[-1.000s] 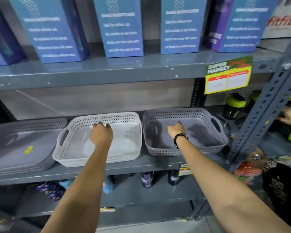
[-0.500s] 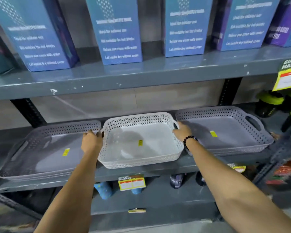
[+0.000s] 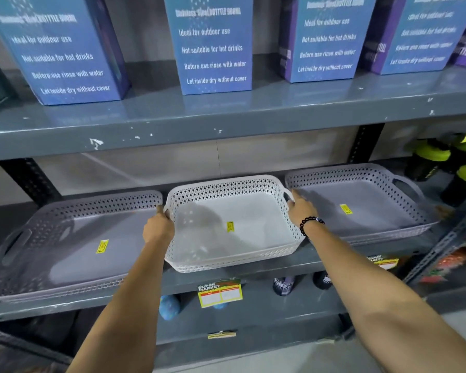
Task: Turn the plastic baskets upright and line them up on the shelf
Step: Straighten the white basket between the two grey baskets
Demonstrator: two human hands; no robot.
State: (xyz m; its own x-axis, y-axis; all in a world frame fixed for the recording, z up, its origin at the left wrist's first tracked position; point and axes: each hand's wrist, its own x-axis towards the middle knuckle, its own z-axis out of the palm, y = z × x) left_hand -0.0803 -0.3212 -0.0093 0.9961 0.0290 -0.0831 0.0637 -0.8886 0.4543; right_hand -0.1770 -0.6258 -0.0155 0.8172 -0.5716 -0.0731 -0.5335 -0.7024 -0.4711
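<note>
Here, two bare forearms rise from the bottom edge of the frame toward mid-frame. The left hand (image 3: 158, 229) is clamped on the left end of the white basket (image 3: 233, 224), fingers curled over its rim; the right hand (image 3: 300, 210) sits at the basket's right handle, fingers apparently wrapped on it, though the grip itself is partly hidden. A black bead bracelet (image 3: 308, 224) circles the right wrist. The white basket stands upright at centre frame on the grey shelf (image 3: 320, 261), its front edge slightly overhanging. Just beside it at left lies a grey basket (image 3: 73, 246), upright, and at right a second grey basket (image 3: 361, 203), also upright; each carries a small yellow sticker. A price tag (image 3: 219, 292) hangs from the shelf edge below centre. Farther back, across the upper frame, blue boxes (image 3: 213, 44) stand in a row on the upper shelf (image 3: 226, 114).
</note>
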